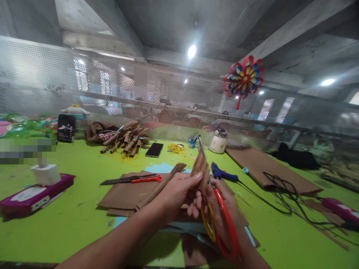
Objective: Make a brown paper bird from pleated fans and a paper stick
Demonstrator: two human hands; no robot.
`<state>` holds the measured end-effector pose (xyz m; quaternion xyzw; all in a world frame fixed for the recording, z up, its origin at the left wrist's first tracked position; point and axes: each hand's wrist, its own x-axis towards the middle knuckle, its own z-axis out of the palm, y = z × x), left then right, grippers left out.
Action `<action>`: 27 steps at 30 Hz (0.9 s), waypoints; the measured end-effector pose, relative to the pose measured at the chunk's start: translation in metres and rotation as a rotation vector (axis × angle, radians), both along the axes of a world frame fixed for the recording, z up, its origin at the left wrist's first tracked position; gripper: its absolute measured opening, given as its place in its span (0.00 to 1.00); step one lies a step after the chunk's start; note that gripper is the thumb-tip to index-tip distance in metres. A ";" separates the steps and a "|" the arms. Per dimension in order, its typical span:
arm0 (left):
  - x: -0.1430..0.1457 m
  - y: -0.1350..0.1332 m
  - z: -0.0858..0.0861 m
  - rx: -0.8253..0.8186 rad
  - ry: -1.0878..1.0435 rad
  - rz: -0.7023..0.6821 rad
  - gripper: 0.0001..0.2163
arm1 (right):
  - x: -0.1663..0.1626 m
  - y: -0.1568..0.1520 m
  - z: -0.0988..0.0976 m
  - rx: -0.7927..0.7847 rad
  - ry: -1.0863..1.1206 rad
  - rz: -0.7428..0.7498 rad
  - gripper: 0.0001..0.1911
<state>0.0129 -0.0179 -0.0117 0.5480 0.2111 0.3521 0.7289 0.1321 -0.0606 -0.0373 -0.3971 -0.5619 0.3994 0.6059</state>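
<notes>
My left hand (179, 192) pinches a folded piece of brown paper (201, 166), held upright above the green table (70, 224). My right hand (224, 203) grips red-and-yellow-handled scissors (224, 220), whose blades (201, 146) point up along the paper's edge. A rolled brown paper stick with a fringed end (162, 185) lies just left of my left hand. Brown paper sheets (126, 194) and blue paper lie flat under both hands.
A red-handled cutter knife (131, 179) lies on the brown sheets. A blue glue gun (223, 173) with a black cord sits right of the scissors. A pile of rolled paper sticks (126, 140), a phone (154, 150), yellow string (175, 148) and a white jar (218, 141) stand farther back. A magenta device (33, 194) is at left.
</notes>
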 end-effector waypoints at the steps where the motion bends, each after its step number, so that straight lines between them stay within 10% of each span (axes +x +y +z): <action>1: 0.000 0.000 0.000 -0.002 -0.005 -0.001 0.19 | 0.003 0.000 -0.001 -0.017 -0.009 -0.020 0.18; 10: -0.002 0.004 -0.001 -0.005 0.032 0.051 0.16 | 0.048 0.005 0.022 -0.109 -0.140 -0.215 0.23; 18: -0.002 0.008 0.003 0.028 0.156 0.154 0.08 | 0.128 0.052 0.013 0.016 -0.939 -0.665 0.25; 27: -0.006 0.019 0.005 0.033 0.207 0.286 0.09 | 0.164 0.045 -0.010 0.000 -1.239 -0.473 0.22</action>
